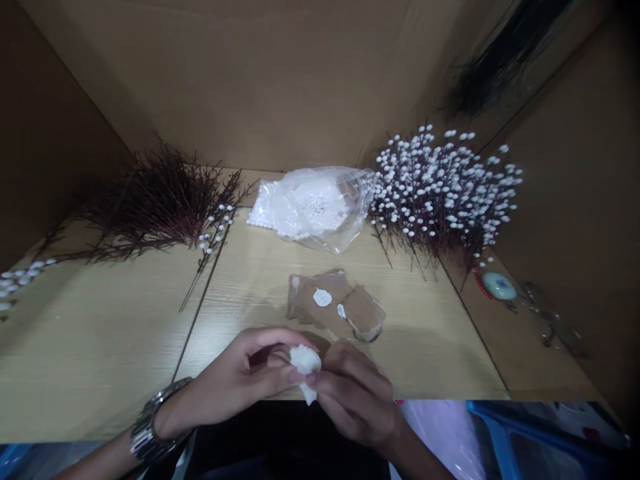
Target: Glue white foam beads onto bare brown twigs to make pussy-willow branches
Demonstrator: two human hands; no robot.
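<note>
A crumpled white tissue (305,360) is pinched between my two hands near the table's front edge. My left hand (260,373), with a metal watch (150,427) on its wrist, grips the tissue from the left with thumb and fingers. From the other side my right hand (355,393) is closed on it, most fingertips curled out of sight. Just beyond lies a torn brown piece of cardboard (310,313) with two white patches on top.
Bare dark brown twigs (165,200) are heaped at the back left. A clear bag of white beads (315,207) lies at the back centre. White-tipped twigs (440,187) stand right of it. Scissors (550,320) and a pale green oval object (499,285) lie far right. Cardboard walls (260,80) enclose the table.
</note>
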